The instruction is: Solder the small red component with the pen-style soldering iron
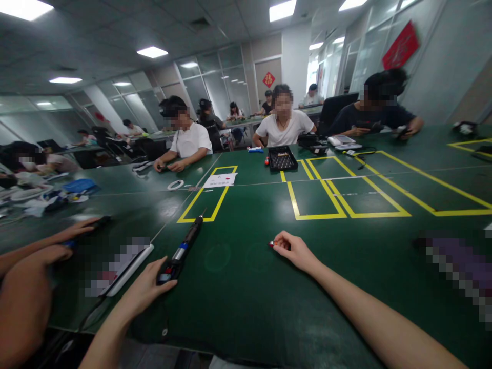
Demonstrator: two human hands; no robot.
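Holds screwdriver (187, 240) by back end in part-closed L grip (148, 287), w/ tip facing away, prob. to spare fingers. Pinches small red piece (272, 244) in near-closed R grip (294, 250), w/ end exposed, prob. for easy view, over or on tabletop (246, 307); can't tell.

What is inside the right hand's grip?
A small red piece pokes out from the fingertip end of the right hand. The hand covers the rest of it, so its full shape and length cannot be seen.

The left grip (150, 281) curves, thumb opposite fingers; well to its right, the right grip (294, 250) pinches, its forearm (357, 302) slanting back.
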